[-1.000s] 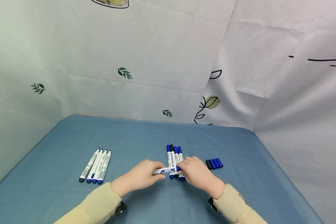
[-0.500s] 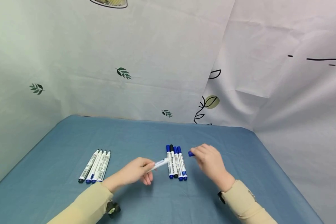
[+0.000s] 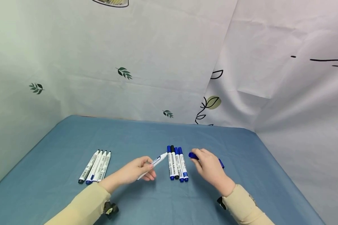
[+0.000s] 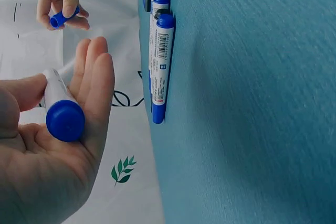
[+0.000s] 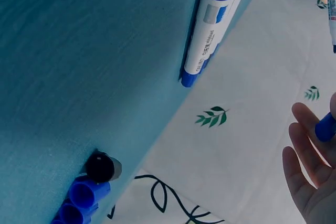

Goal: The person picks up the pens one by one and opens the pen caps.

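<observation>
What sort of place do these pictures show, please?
Probably an improvised tabletop workspace, perhaps set up for filming: a blue-covered table has pale, wrinkled cloth with printed leaves hung behind it, and capped markers lie side by side on top.

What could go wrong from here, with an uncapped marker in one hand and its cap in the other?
The left hand holds the uncapped marker, its tip bare; in the head view it appears beside the capped markers, so a dip might ink them. The right hand pinches the blue cap, which could slip. The loose caps nearby might be knocked.
</observation>
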Demonstrator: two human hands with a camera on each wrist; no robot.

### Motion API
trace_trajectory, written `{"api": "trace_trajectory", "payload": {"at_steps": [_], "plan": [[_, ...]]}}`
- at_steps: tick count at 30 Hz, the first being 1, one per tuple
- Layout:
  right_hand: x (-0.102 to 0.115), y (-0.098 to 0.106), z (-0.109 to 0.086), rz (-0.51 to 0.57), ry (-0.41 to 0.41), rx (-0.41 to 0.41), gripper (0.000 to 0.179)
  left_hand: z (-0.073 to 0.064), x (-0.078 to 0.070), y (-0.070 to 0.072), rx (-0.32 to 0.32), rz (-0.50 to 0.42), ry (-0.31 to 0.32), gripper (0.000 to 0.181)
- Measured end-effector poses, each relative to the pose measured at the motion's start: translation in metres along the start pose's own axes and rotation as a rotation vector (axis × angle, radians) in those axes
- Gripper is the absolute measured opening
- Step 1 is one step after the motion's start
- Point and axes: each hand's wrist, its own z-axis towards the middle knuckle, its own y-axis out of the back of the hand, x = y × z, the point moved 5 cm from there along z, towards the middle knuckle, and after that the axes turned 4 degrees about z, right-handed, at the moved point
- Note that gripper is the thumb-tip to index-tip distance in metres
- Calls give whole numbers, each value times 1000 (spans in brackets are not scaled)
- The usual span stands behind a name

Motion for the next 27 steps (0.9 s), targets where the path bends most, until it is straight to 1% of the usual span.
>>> {"api": "trace_trajectory", "payload": {"at_steps": [6,10,13,15,17,20,22,24,27], "plan": [[-2,-2,-4,30,-70,47,21,-4,5,6,-53,0,29,27],[-4,-5,-7,60,-115,67,21,-5,6,8,-65,-15,36,27],[-6,-6,-8,95,-137,71,21,-6,5,10,-76,-3,33,27],[-7,-7,-9,109,-147,76,20,-7,5,12,-98,34,35,26],[-7,-7,-10,112,-153,81,20,-9,5,15,-131,100,45,26],[-7,-7,-11,107,-160,85,19,-11,6,20,-209,221,76,25],[-7,-7,-12,104,-162,85,19,-13,7,23,-255,279,98,24],[-7,-8,-12,105,-164,86,19,-15,8,25,-288,310,111,22],[-7,-8,-13,109,-172,91,19,-17,10,28,-318,322,115,21]]}}
